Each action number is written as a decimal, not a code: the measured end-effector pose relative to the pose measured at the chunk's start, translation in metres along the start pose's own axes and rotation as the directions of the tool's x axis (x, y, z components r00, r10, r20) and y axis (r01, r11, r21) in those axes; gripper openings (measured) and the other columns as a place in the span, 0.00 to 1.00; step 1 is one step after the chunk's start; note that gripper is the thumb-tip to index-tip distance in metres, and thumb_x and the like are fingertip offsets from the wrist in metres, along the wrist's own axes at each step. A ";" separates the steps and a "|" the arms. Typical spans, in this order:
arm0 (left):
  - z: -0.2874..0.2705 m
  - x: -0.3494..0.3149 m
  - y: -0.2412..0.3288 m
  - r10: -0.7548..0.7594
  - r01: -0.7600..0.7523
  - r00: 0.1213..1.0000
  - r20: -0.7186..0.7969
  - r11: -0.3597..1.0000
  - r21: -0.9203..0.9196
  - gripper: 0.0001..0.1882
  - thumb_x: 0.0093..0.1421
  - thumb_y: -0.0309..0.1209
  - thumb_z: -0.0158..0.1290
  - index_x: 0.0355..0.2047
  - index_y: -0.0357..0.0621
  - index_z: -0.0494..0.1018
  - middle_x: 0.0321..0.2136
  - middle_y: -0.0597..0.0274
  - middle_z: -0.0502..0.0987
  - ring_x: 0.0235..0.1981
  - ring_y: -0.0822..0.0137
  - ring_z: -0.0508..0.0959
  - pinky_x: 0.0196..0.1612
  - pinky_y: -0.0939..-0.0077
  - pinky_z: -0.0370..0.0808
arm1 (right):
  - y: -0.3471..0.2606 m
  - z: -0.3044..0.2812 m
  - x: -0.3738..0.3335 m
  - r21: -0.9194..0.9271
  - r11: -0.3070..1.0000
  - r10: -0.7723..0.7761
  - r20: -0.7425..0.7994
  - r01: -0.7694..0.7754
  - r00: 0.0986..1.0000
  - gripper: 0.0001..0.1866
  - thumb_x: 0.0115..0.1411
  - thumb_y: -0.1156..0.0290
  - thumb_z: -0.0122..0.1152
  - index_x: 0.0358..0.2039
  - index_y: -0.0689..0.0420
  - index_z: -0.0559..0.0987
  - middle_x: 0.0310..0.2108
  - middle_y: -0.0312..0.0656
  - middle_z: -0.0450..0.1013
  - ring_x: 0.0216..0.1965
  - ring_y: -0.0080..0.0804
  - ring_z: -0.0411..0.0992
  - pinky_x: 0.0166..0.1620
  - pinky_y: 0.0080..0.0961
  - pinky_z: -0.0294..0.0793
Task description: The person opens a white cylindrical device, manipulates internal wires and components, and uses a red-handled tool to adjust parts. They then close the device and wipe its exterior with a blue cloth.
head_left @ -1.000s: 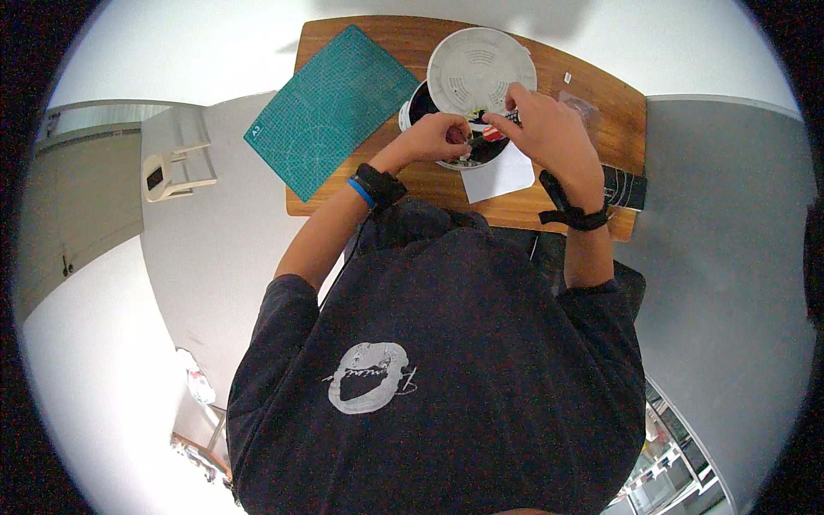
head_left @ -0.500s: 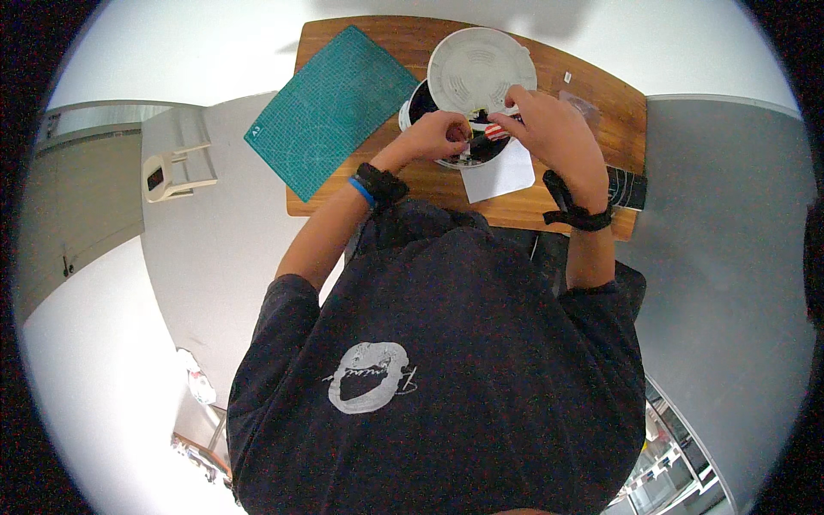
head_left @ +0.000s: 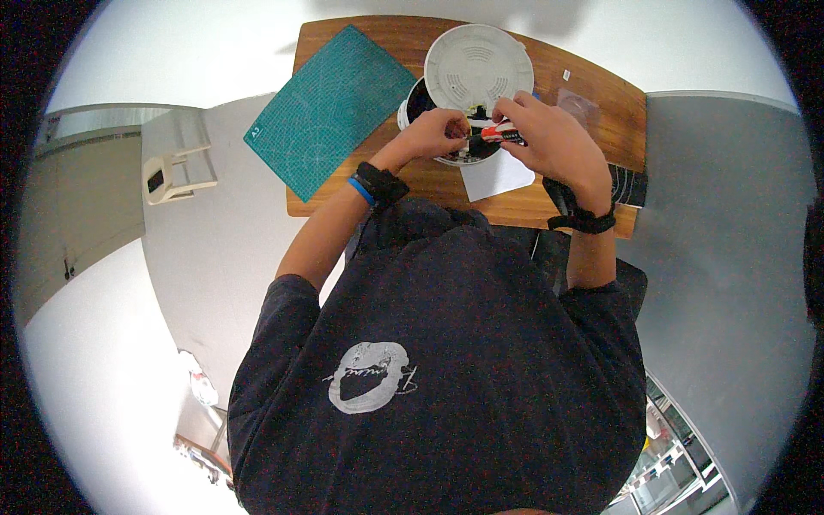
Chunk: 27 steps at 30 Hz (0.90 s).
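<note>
A round white housing with a dark interior sits on the table, small parts showing inside. Its round off-white cover, marked with rings of slots, rests at the far side of the opening. My right hand grips a red, white and black tool whose dark end points left into the housing; its exact kind is unclear. Over the housing's left part, my left hand has its fingers curled in a pinch close to the tool's end. Whatever those fingers hold is too small to make out.
A green cutting mat lies at the left of the wooden table. White paper lies by the housing's near edge. A clear plastic bag and a black item with thin pale lines are at the right.
My right hand has turned slightly, and more of the red tool's side shows. The cover has shifted a little to the left and away. My left hand stays nearly in place.
</note>
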<state>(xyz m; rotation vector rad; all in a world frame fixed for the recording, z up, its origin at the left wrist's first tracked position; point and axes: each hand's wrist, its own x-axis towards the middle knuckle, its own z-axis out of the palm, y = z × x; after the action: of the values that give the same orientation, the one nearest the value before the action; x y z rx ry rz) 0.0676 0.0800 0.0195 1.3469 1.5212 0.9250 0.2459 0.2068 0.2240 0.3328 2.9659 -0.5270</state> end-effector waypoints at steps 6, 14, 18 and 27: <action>0.001 0.000 -0.007 -0.022 0.022 1.000 0.017 0.999 -0.033 0.12 0.58 0.31 0.65 0.39 0.40 0.78 0.31 0.59 0.84 0.32 0.67 0.82 0.40 0.68 0.79 | -0.008 0.002 0.014 -0.103 0.937 0.347 0.141 -0.334 0.927 0.20 0.64 0.51 0.65 0.42 0.56 0.76 0.33 0.53 0.79 0.41 0.54 0.80 0.42 0.50 0.79; 0.005 0.000 -0.011 0.003 -0.004 0.999 -0.034 0.999 -0.036 0.12 0.59 0.32 0.65 0.41 0.41 0.78 0.30 0.60 0.82 0.32 0.70 0.80 0.40 0.69 0.79 | -0.003 -0.003 -0.002 0.111 0.993 0.034 -0.053 -0.027 0.998 0.19 0.61 0.54 0.69 0.43 0.56 0.77 0.38 0.51 0.79 0.42 0.56 0.79 0.43 0.49 0.79; 0.002 0.003 -0.013 -0.013 0.012 0.999 -0.032 1.000 -0.023 0.14 0.58 0.33 0.66 0.41 0.40 0.78 0.29 0.60 0.82 0.31 0.68 0.80 0.39 0.69 0.79 | 0.014 0.006 -0.004 0.123 0.992 0.041 -0.098 -0.029 0.994 0.18 0.64 0.54 0.67 0.44 0.55 0.77 0.38 0.50 0.80 0.40 0.57 0.79 0.42 0.49 0.79; -0.001 -0.005 -0.004 -0.039 0.032 0.994 -0.104 0.997 -0.070 0.13 0.60 0.35 0.65 0.40 0.40 0.79 0.30 0.59 0.83 0.32 0.68 0.82 0.39 0.70 0.79 | 0.085 -0.005 -0.032 0.132 0.904 0.411 -0.010 -0.407 0.911 0.25 0.70 0.47 0.54 0.38 0.59 0.82 0.35 0.55 0.81 0.36 0.56 0.81 0.42 0.49 0.79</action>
<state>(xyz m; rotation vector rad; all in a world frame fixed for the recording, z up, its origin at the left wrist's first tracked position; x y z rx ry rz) 0.0657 0.0746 0.0166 1.2351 1.5737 1.0307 0.2964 0.2798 0.2054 0.9617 2.7773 -0.6573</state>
